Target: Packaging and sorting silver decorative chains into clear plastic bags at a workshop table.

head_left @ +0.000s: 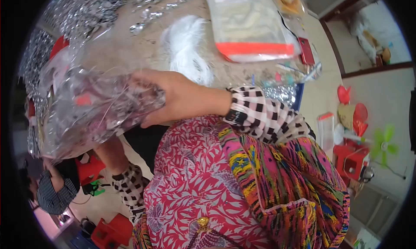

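Observation:
A crumpled clear plastic bag (86,108) is held up at the left, over the table edge. Thin strands and small dark and reddish pieces show through its film, too blurred to name. My right hand (175,95) is closed round the bag's right end, thumb below and fingers over the top. From below, my left hand (110,149) reaches up behind the bag; its fingers are hidden by the plastic. Just beyond my right hand, a bundle of white fine strands (186,45) lies on the table (143,45).
Silver tinsel (91,11) is heaped at the far left. A clear bag with a red-orange band (253,37) lies at the far right, beside a red phone-like object (306,51). Another person (56,190) sits at lower left near red stools (112,231). A green fan (384,146) stands right.

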`<state>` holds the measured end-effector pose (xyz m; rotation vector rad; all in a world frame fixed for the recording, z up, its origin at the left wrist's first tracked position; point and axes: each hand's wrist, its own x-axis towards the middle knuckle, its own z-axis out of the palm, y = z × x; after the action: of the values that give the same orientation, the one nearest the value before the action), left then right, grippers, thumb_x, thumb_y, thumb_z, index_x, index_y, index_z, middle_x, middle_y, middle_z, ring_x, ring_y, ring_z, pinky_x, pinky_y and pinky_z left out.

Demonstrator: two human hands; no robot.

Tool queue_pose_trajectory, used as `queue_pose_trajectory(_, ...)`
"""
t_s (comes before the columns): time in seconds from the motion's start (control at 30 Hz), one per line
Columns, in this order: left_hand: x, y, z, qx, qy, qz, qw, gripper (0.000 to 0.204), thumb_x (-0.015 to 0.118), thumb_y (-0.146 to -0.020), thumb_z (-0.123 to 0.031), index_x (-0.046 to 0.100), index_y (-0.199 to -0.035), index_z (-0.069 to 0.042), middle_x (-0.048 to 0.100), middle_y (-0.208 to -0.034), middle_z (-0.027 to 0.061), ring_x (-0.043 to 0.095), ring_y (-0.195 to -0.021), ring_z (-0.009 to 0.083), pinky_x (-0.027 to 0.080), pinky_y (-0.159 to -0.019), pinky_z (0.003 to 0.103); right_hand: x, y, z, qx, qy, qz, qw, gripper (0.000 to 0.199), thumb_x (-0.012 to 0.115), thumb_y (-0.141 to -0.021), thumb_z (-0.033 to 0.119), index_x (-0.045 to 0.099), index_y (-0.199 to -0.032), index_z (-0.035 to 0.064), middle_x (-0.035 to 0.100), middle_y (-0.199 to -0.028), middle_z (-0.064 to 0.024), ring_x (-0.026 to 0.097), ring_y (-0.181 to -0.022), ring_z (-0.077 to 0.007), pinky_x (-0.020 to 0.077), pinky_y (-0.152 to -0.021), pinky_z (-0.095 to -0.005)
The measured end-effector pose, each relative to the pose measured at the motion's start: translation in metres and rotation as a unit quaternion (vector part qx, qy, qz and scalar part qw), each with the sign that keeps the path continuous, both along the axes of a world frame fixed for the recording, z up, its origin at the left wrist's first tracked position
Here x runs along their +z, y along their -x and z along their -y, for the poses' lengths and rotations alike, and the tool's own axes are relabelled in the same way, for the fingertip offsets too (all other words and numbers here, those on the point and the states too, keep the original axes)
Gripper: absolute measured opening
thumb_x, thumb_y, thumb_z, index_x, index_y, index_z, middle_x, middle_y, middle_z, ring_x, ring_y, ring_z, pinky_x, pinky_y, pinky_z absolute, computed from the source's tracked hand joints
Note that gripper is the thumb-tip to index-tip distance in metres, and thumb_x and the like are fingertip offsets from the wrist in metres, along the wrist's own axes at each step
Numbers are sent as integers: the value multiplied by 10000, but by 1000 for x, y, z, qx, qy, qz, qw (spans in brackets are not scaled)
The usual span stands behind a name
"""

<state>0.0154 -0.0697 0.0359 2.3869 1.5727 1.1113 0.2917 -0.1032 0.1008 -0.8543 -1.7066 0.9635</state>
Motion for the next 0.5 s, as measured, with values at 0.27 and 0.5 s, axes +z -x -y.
queue_pose_trajectory(0.27,-55,99,-11,122,257,352,892,503,380,-940,-425,435,-1289,-66,459,-1313,94,424,-1211,260,307,-1048,444,-21,10,3,-30,-159,-62,985,723,794,-604,278,459,-1216,90,540,-1014,-146,549,-971,-335,466,-798,-408)
queue_pose_trajectory(0.5,-43,19,11,-324,426,532,657,575,372,-913,-474,397,-1342,-92,422,-1367,70,413,-1230,245,312,-1019,433,-39,-52,77,-110,-145,-68,981,741,781,-598,246,421,-1206,21,562,-976,-161,583,-906,-353,484,-765,-412)
